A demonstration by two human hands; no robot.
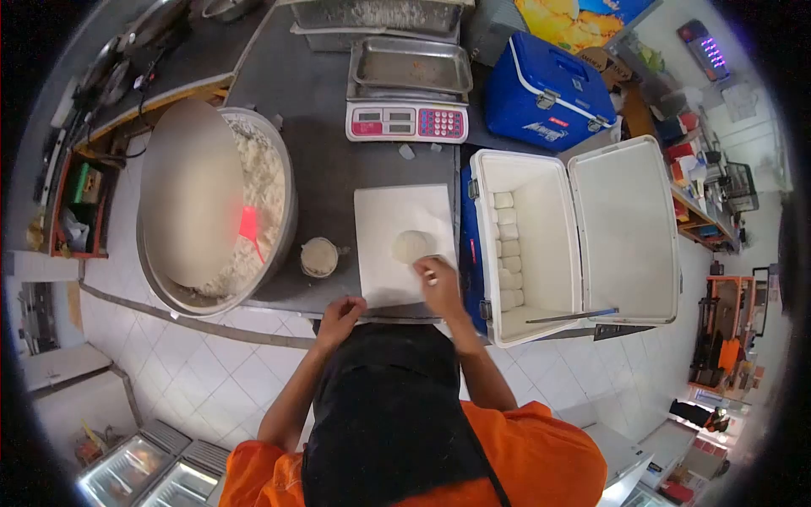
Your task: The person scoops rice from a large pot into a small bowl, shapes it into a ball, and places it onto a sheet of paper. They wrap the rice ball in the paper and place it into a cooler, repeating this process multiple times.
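One pale mound (pixel 410 245) on one sheet (pixel 384 211) — left hand (pixel 340 318), right hand (pixel 439 286) half-curled, holds unclear.

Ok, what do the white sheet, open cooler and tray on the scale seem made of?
White sheet: perhaps paper or thin plastic, pale and matte, with straight edges. Open cooler: probably moulded plastic, smooth and white inside, with rounded corners. Tray: likely stainless steel, judging by its grey metallic sheen and bright rim.

We have our right hand (pixel 439 283) at the near edge of a pale round mound (pixel 410 244) on white paper (pixel 378 215), our left hand (pixel 340 317) by the sheet's near-left corner. A cup (pixel 319 256) and scale (pixel 405 122) stand on our worktop (pixel 325 173), near an open cooler (pixel 545 232).
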